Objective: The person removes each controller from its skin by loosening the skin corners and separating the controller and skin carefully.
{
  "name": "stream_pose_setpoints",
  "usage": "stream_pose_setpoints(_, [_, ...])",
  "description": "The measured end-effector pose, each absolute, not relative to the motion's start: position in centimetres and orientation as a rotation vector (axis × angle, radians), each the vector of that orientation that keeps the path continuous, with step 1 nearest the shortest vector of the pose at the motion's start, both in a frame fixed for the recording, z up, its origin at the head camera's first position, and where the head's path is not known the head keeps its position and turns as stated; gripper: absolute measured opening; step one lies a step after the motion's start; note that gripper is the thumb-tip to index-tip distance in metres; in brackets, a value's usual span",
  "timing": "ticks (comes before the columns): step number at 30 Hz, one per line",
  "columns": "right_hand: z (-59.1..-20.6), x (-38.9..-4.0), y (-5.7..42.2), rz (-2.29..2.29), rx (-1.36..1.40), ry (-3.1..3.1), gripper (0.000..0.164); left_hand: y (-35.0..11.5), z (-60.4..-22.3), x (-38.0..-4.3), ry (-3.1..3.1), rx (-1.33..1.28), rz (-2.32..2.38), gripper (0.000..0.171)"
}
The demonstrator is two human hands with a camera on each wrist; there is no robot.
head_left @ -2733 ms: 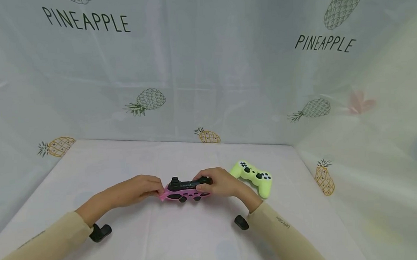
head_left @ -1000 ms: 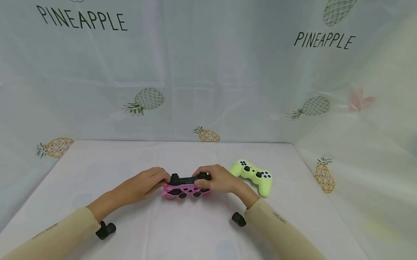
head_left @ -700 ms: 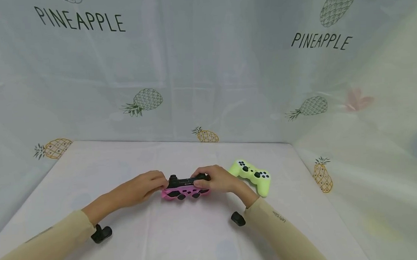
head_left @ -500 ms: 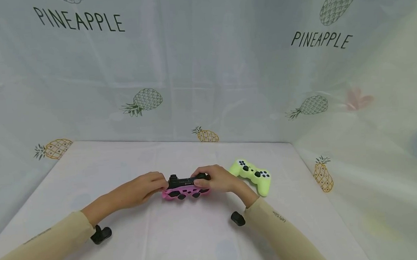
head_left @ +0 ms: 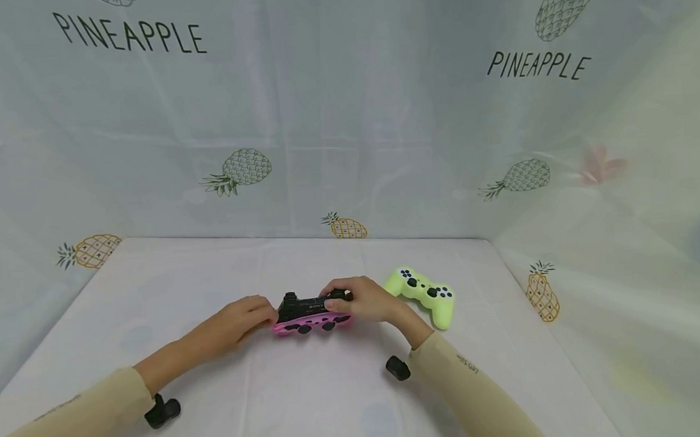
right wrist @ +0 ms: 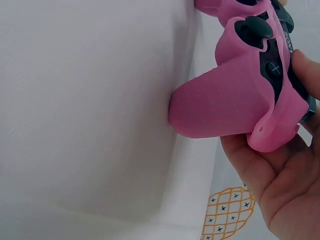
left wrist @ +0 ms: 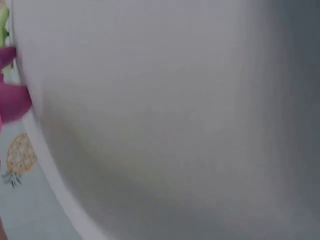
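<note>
A black game controller (head_left: 305, 305) stands on its grips in the middle of the table, its shoulder buttons upward. A pink silicone cover (right wrist: 220, 100) wraps its face and grips, leaving the black back edge bare. My right hand (head_left: 365, 300) grips the controller's right end, thumb on the near black side and fingers behind. At the left end my left hand (head_left: 240, 324) pinches the edge of the cover with curled fingers; the fingertips are partly hidden. In the left wrist view only parts of the pink cover (left wrist: 14, 102) show at the left border.
A lime-green game controller (head_left: 425, 293) lies face up to the right, just behind my right wrist. Black wrist devices (head_left: 161, 410) hang under both sleeves. The white-covered table (head_left: 311, 403) meets a pineapple-print curtain (head_left: 345, 114) at the back and sides.
My left hand has drawn slightly left and toward me, after moving up onto the controller's left end earlier. More of the black body shows above the pink cover. My right hand keeps its grip.
</note>
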State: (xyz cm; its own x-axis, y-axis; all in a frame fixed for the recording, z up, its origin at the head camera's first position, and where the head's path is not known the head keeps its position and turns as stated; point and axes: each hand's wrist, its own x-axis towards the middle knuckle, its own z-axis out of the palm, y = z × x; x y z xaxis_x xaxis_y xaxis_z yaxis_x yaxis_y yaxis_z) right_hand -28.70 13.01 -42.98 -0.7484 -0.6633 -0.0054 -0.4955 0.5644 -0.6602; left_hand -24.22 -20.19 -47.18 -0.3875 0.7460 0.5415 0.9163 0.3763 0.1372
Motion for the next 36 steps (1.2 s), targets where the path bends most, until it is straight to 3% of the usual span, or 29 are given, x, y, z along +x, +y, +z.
stream_pose_setpoints(4, [-43.2,-28.3,12.7,-1.000,-0.918,2.567,0.031,-19.9,-46.8,-23.5,-2.417,-1.299,-0.745,0.030])
stream_pose_setpoints(10, [-43.7,-27.9,12.7,-1.056,-0.869,2.556,0.044,-19.3,-45.3,-23.4,-2.659,-1.001,-0.990,0.023])
stream_pose_setpoints(18, [-44.2,-27.3,13.5,-1.062,-0.844,2.544,0.060,-17.6,-45.0,-23.7,-2.816,-0.837,-1.146,0.049])
stream_pose_setpoints(36, [-44.0,-26.4,14.1,-1.160,-0.871,2.642,0.056,-16.0,-44.8,-23.8,-2.783,-0.634,-1.385,0.043])
